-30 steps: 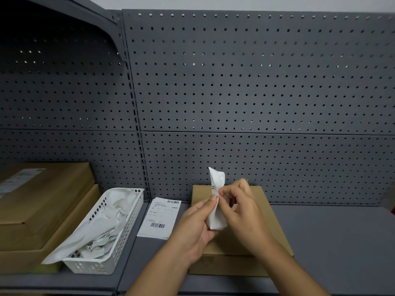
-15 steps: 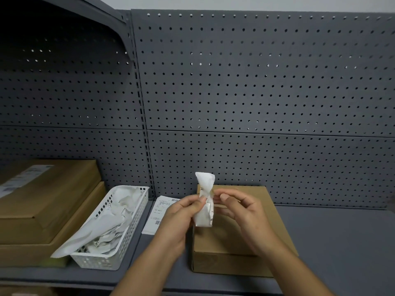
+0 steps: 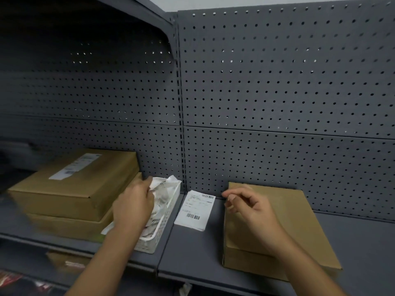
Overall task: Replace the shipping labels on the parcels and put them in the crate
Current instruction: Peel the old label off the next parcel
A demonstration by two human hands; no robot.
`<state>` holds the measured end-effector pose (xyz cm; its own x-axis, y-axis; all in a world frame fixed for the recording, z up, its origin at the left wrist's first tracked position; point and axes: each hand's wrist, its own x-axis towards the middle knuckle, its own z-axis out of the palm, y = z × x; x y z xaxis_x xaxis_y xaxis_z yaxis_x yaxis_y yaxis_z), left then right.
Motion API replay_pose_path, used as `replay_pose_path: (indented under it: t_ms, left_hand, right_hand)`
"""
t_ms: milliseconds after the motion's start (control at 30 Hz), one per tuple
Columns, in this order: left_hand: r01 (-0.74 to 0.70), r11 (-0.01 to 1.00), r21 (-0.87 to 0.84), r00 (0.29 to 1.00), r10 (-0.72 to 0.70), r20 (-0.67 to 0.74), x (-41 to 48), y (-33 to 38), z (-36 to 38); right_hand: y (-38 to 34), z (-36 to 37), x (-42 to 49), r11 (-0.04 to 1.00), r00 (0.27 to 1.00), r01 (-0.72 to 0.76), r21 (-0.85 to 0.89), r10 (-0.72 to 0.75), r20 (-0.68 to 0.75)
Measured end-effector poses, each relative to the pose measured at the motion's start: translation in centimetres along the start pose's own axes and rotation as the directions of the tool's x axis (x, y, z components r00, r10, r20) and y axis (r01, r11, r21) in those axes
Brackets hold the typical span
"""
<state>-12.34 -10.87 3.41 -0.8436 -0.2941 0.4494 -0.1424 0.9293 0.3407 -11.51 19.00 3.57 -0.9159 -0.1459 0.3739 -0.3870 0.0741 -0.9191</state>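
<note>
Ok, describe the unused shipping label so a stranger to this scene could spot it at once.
On the grey shelf, look at the gap between the white basket and the plain brown parcel. The label lies flat there, a white sheet with barcodes. Unlike the crumpled paper in the basket, it is smooth and loose.

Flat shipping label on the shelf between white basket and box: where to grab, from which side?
Pinch the shipping label at its near short edge, coming from the shelf front. It lies flat and thin; the white basket and cardboard box flank its long sides, so the front looks most open.
</note>
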Motion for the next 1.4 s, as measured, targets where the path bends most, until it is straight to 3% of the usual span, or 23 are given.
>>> replay_pose_path:
  t_ms: [133,367,567,700,800,967,1067,1267,1400]
  left_hand:
    - [0.091,0.992,0.088,0.992,-0.098,0.079,0.9,-1.7,0.9]
    - [-0.048,0.983,0.179,0.971,0.003,0.239,1.5,-2.5,4.5]
    - [-0.092,0.952,0.291,0.843,-0.081,0.531,1.6,-1.6,5.9]
    - [-0.066,0.961,0.269,0.77,-0.123,0.626,2.4,-2.5,6.1]
    - [-0.069,0.96,0.272,0.766,-0.124,0.631,2.3,-2.9,6.2]
    - [0.061,0.997,0.052,0.775,-0.08,0.627,2.0,-4.2,5.8]
    - [0.141,0.985,-0.095,0.83,-0.065,0.555,2.2,-4.1,4.4]
    - [0.153,0.922,-0.356,0.926,-0.009,0.377,1.9,-2.0,0.7]
    - [0.142,0.906,-0.4,0.928,0.019,0.372,1.6,-0.4,-0.4]
  right_hand:
    - [0.4,0.3,0.4,1.0,1.0,0.007,0.012,-0.006,-0.027]
    - [1.6,-0.5,0.8,0.993,0.99,0.121,-0.005,-0.121,-0.079]
    - [2.3,-2.5,0.9,0.988,0.977,0.143,-0.053,-0.149,-0.153]
    - [2.7,-3.9,0.8,0.977,0.969,0.179,-0.119,-0.196,-0.149]
    - [3.2,-4.5,0.7,0.979,0.974,0.145,-0.147,-0.167,-0.154]
    - [3.3,-6.2,0.0,0.975,0.968,0.127,-0.18,-0.162,-0.192]
    - [2.8,-7.3,-0.1,0.973,0.962,0.119,-0.196,-0.162,-0.219]
    - [2.1,-8.3,0.0,0.969,0.966,0.121,-0.216,-0.165,-0.198]
    - [2.1,-8.4,-0.3,0.97,0.976,0.123,-0.211,-0.157,-0.153]
